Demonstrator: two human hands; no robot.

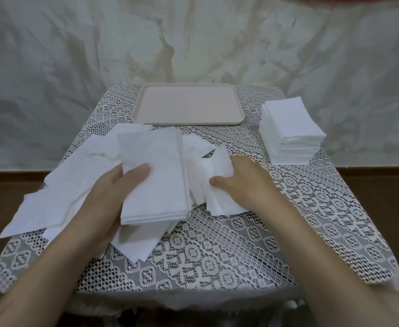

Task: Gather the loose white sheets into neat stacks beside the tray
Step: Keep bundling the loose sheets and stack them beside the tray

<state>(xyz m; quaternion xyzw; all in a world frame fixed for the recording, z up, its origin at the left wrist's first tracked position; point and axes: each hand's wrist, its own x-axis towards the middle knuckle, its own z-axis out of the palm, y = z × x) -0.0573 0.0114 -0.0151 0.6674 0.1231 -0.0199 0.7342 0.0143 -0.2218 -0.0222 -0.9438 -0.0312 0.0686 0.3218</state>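
A pale beige tray (189, 121) lies empty at the table's far middle. To its right stands a neat tall stack of white sheets (290, 128). My left hand (113, 192) holds a squared bundle of white sheets (156, 175), thumb on top, above a loose spread of white sheets (59, 192) that covers the table's left side. My right hand (238, 182) grips a crumpled clump of sheets (208, 171) just right of the bundle; its fingers are hidden in the paper.
A white lace cloth (229, 251) covers the small table. A wrinkled pale sheet hangs as a backdrop (193, 43) behind it. Brown floor (382, 190) shows on both sides of the table.
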